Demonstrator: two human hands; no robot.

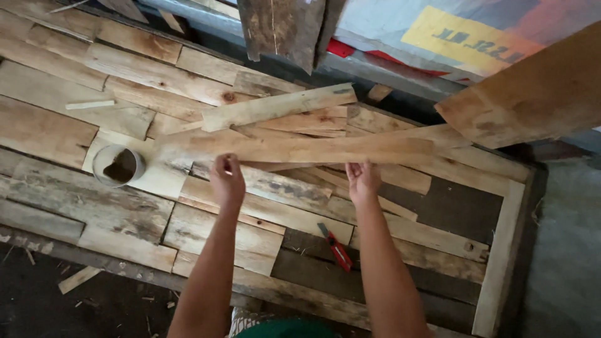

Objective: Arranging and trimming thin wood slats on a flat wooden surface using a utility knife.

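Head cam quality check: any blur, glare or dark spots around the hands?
Head view: soft, even daylight, no glare; left hand and right hand slightly motion-soft on the long plank; the big board at upper right looks blurred; floor at lower left is dim; red cutter reads clearly.

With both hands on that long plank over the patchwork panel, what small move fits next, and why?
Probably lower the long plank flat onto the panel. The left hand and right hand grip its near edge, and it lies slanted across loose boards rather than seated. Bare dark backing shows to the right.
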